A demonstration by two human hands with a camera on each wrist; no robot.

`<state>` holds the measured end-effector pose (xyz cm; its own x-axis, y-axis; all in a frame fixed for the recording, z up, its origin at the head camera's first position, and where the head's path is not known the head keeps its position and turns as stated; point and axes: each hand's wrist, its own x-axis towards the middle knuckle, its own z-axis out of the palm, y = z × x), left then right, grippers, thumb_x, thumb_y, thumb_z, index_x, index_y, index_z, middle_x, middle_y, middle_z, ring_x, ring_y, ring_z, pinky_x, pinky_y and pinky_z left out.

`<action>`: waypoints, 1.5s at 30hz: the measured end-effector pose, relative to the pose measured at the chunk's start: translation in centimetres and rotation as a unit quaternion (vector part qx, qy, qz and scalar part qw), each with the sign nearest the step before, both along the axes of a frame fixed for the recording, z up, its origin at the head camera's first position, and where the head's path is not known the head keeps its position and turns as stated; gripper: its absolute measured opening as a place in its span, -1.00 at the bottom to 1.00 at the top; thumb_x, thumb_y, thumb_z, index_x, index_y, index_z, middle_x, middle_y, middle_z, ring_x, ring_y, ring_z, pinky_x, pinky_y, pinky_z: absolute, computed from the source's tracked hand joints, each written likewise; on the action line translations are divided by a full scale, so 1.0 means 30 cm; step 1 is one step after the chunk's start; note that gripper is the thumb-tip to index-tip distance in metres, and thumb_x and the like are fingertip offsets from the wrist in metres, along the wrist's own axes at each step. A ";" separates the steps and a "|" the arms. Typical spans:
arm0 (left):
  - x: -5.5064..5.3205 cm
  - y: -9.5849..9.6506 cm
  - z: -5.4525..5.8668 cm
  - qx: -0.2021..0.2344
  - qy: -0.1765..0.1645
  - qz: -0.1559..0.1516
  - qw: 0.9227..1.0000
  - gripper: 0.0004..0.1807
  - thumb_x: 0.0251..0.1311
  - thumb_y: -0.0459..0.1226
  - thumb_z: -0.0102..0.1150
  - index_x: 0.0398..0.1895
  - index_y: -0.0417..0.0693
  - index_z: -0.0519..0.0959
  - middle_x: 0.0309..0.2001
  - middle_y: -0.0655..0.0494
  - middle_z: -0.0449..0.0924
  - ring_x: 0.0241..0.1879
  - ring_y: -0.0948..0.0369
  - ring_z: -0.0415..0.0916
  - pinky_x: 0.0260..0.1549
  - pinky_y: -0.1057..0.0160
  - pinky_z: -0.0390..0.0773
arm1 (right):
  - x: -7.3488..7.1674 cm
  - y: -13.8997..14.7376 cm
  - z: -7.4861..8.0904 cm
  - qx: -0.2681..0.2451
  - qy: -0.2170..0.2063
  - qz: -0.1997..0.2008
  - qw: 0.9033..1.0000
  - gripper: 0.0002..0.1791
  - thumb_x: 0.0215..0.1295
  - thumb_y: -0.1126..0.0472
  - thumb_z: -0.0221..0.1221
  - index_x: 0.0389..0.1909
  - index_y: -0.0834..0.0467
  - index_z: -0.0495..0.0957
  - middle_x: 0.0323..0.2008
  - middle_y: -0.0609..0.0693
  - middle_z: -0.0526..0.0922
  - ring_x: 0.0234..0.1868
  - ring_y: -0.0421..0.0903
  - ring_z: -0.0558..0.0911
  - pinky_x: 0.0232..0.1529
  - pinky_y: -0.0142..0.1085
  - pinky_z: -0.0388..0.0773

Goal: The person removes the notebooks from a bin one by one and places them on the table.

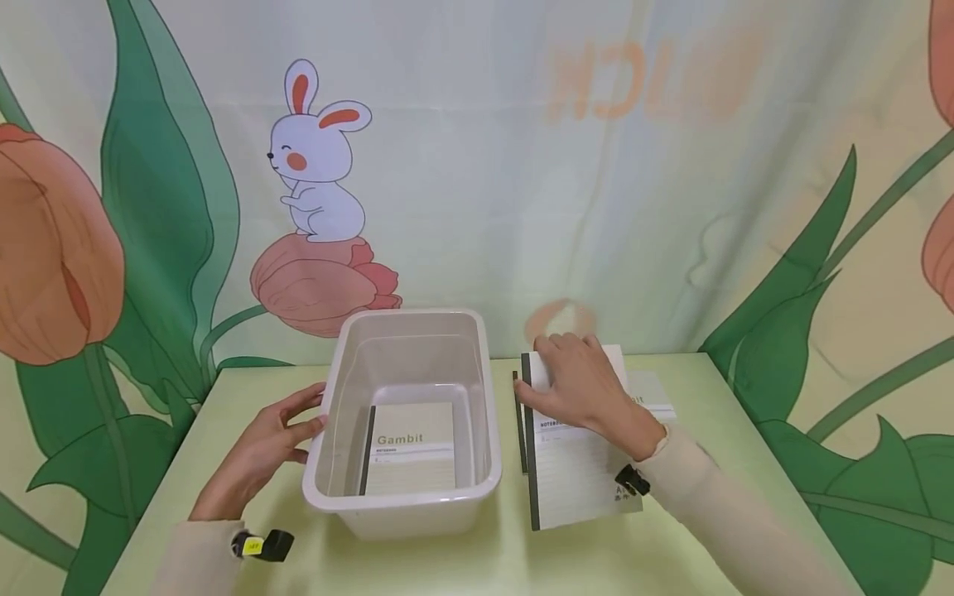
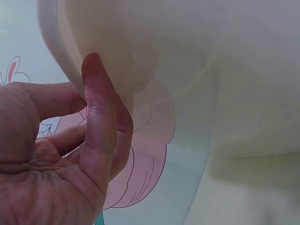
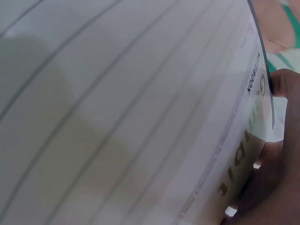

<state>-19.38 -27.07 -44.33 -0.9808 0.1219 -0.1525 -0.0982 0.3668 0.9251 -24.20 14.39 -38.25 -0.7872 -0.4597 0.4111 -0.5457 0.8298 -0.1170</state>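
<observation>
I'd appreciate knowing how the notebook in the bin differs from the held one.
The bin notebook lies inside the bin; the held notebook is outside it. No hand touches the bin notebook, while the right hand grips the held notebook. In the head view, the bin notebook's title shows fully; the hand mostly covers the held notebook's. Both have pale covers and dark spines.

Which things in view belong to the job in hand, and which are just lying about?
In the job:
- bin, held by the left hand
- upper notebook, gripped by the right hand
- notebook in the bin
- lower notebook, probably

Just there:
- table
- rabbit-print backdrop
</observation>
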 end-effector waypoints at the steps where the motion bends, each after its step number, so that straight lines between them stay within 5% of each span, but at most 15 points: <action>1: 0.000 0.000 0.000 0.000 0.000 0.001 1.000 -0.23 0.38 -0.10 0.12 0.57 0.06 0.03 0.52 -0.22 0.05 0.19 -0.10 0.46 -0.21 0.10 0.71 | -0.002 0.008 -0.039 0.008 -0.008 -0.004 1.000 -0.60 0.10 -0.25 0.12 -0.51 0.00 0.32 -0.59 -0.17 0.37 -0.48 -0.16 0.39 -0.28 -0.24 0.21; 8: 0.004 0.003 -0.004 -0.001 0.000 0.004 1.000 -0.20 0.36 -0.05 0.14 0.57 0.09 0.03 0.53 -0.19 0.03 0.25 -0.18 0.41 -0.16 0.09 0.71 | 0.005 0.042 -0.278 0.048 -0.059 -0.026 0.997 -0.56 0.10 -0.29 0.14 -0.36 0.02 0.47 -0.51 -0.15 0.53 -0.41 -0.11 0.52 -0.28 -0.19 0.31; 17: 0.004 0.004 -0.003 0.000 0.001 0.005 1.000 -0.19 0.34 -0.04 0.16 0.57 0.09 0.04 0.54 -0.17 0.03 0.22 -0.15 0.44 -0.16 0.10 0.70 | 0.015 0.055 -0.434 0.077 -0.139 -0.057 0.986 -0.30 0.16 -0.39 0.11 0.06 0.10 0.52 -0.15 0.04 0.69 -0.07 0.05 0.64 -0.07 0.03 0.45; 30: 0.008 0.008 0.001 0.008 -0.003 0.002 1.000 -0.21 0.36 -0.08 0.14 0.57 0.04 0.03 0.52 -0.22 0.04 0.17 -0.09 0.47 -0.20 0.11 0.71 | 0.030 0.073 -0.580 0.104 -0.215 -0.047 0.970 -0.27 0.19 -0.45 0.09 0.14 0.02 0.45 -0.05 0.01 0.59 -0.05 0.00 0.56 -0.18 -0.04 0.44; 41: 0.009 0.011 0.001 0.004 0.006 0.003 1.000 -0.20 0.35 -0.06 0.15 0.57 0.10 0.03 0.53 -0.19 0.03 0.18 -0.12 0.48 -0.19 0.12 0.71 | 0.049 0.078 -0.615 0.103 -0.182 -0.035 0.977 -0.38 0.17 -0.40 0.14 0.08 -0.07 0.47 -0.03 -0.02 0.52 -0.03 0.01 0.49 -0.25 -0.09 0.40; 45: 0.009 0.010 -0.003 0.001 0.004 0.006 1.000 -0.20 0.35 -0.04 0.15 0.57 0.13 0.03 0.54 -0.17 0.02 0.19 -0.14 0.47 -0.17 0.11 0.71 | 0.054 0.079 -0.609 0.107 -0.173 -0.030 0.979 -0.33 0.19 -0.39 0.14 0.17 -0.04 0.46 0.08 0.01 0.52 0.08 0.06 0.51 -0.14 0.00 0.46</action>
<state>-19.12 -26.77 -44.40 -0.9833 0.1107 -0.1447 -0.0953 0.3646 0.9263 -22.60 16.76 -56.53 -0.8905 -0.4546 0.0153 -0.4536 0.8849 -0.1062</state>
